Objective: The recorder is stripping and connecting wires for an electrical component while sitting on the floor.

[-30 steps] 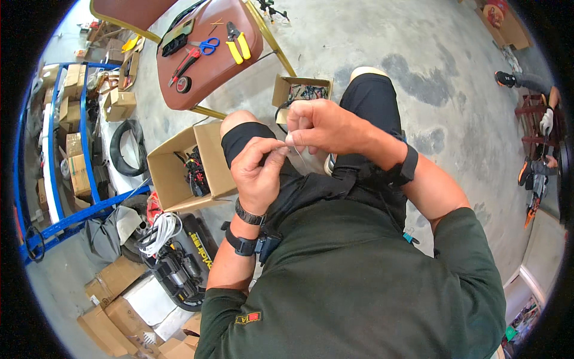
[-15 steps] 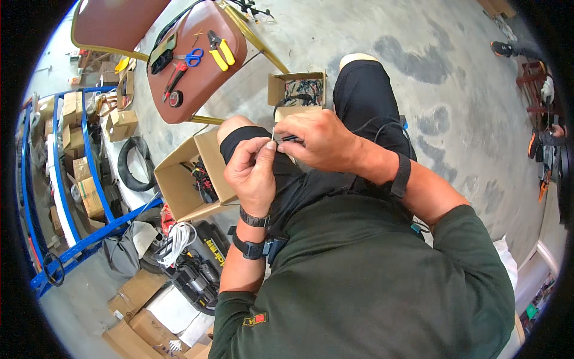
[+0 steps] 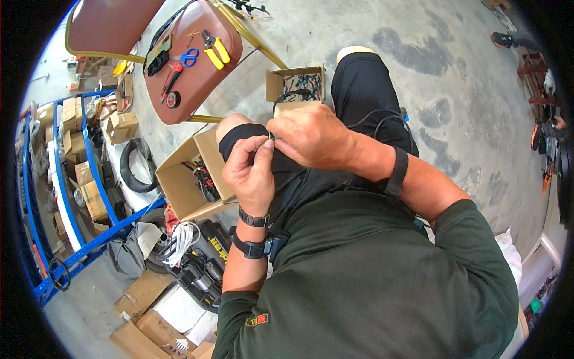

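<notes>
Above my lap both hands meet at a thin, pale wire-like piece [image 3: 270, 136], mostly covered by fingertips. My left hand [image 3: 251, 170] pinches its lower end between thumb and forefinger. From the right, my right hand [image 3: 314, 137] closes its fingertips on the upper end; anything further inside that palm is hidden. Just beyond the hands sits a small cardboard box [image 3: 274, 85] holding several dark little parts and a black cable [image 3: 293, 94]. Left of my knee, a larger open cardboard box [image 3: 179, 170] contains black and red wired parts [image 3: 206, 182].
A brown chair [image 3: 206, 78] ahead carries yellow-handled pliers [image 3: 216, 51], blue scissors [image 3: 189, 57], a red-and-black cutter [image 3: 171, 81] and a small round tin [image 3: 173, 99]. Blue shelving [image 3: 89, 161] with cartons stands left. A dark cable [image 3: 376, 122] crosses my right thigh. Another person's shoe [image 3: 501, 39] shows far right.
My right hand has turned and its fingers have closed over the thin piece's upper end, covering the dark item seen in its fingers before. My left hand stays nearly in place.
</notes>
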`<state>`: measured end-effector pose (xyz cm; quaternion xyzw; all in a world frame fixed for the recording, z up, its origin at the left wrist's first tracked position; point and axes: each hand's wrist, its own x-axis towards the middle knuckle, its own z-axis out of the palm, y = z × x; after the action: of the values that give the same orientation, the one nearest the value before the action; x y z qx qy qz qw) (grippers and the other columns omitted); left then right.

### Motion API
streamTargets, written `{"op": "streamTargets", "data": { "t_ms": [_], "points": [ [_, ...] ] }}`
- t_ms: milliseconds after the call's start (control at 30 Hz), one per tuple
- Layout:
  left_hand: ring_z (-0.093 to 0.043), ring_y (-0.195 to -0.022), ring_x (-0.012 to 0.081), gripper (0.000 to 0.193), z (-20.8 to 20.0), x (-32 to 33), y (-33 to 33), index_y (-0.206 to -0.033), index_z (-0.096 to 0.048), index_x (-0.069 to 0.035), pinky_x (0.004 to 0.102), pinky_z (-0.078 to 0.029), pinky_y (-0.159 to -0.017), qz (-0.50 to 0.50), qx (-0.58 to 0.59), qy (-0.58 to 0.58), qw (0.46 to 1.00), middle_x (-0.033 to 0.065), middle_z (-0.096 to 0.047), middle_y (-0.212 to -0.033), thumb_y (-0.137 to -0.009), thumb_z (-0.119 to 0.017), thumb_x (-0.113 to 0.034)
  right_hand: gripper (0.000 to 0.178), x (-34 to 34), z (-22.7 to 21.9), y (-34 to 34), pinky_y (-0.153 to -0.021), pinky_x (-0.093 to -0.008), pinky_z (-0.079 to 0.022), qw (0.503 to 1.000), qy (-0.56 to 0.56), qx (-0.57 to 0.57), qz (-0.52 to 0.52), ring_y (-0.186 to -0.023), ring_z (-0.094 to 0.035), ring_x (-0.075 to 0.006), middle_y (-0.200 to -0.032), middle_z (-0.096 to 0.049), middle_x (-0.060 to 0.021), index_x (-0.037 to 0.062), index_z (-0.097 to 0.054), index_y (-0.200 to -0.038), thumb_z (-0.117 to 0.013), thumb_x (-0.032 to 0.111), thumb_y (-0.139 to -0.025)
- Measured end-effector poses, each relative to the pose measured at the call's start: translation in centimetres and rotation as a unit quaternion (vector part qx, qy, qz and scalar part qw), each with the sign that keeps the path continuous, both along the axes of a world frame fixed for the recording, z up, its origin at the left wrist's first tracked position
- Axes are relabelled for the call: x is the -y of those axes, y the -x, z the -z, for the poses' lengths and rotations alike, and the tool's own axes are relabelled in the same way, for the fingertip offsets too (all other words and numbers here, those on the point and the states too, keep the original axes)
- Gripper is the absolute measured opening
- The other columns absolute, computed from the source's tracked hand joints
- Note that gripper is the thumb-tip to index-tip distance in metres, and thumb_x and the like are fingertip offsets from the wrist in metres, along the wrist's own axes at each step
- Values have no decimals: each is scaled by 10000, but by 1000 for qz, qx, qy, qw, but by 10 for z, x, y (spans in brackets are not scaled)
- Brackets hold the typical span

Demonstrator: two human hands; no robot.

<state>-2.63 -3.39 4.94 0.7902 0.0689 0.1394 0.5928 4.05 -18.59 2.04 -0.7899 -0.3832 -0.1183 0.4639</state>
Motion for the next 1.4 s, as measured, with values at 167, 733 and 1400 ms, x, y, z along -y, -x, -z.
{"op": "streamTargets", "data": {
  "t_ms": [167,733,1400],
  "points": [
    [-565,-728,109,87,0,-2,-1,-899,-670,40,225,-445,-656,33,19,-53,998,56,-635,-800,-816,-679,65,164,-2,0,-1,-584,-392,-489,999,23,26,-12,-661,-599,-293,-725,-538,-95,28,-580,-817,-684,83,-704],
    [-617,-689,175,108,-20,-14,-14,-864,-676,18,259,-480,-624,256,37,-115,959,91,-652,-758,-775,-678,81,119,22,5,-28,-668,-276,-452,850,-13,-413,-326,-760,-547,-144,-870,-578,-38,4,-628,-807,-602,2,-692],
    [-485,-579,25,39,-14,-9,-7,-864,-696,6,173,-362,-495,106,-143,59,982,-11,-637,-749,-830,-685,23,197,21,-3,0,-670,-390,-483,992,-67,-74,-76,-755,-598,-308,-779,-572,-106,43,-576,-818,-738,70,-710]
  ]
}}
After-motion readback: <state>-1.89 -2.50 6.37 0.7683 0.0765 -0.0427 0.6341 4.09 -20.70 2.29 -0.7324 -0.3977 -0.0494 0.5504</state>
